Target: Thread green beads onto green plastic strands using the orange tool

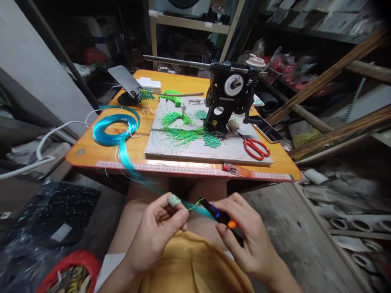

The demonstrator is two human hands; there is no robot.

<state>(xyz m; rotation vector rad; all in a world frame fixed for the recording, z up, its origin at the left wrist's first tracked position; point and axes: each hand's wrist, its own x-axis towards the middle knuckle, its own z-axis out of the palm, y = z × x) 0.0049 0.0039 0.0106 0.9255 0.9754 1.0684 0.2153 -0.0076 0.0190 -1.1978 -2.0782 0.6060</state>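
Note:
My left hand is closed in a pinch over my lap, gripping a bundle of blue fibre strands that trails down from a blue coil on the orange table. A thin green thread runs from the pinch to the tip of a black tool with blue and orange buttons. My right hand is wrapped around that tool, its tip pointing at the strands.
On the table lie a grey board with green fibre tufts and beads, red scissors, a black winding machine with a dial, a phone on a stand and a lighter. Bamboo poles lean at right. A red basket sits lower left.

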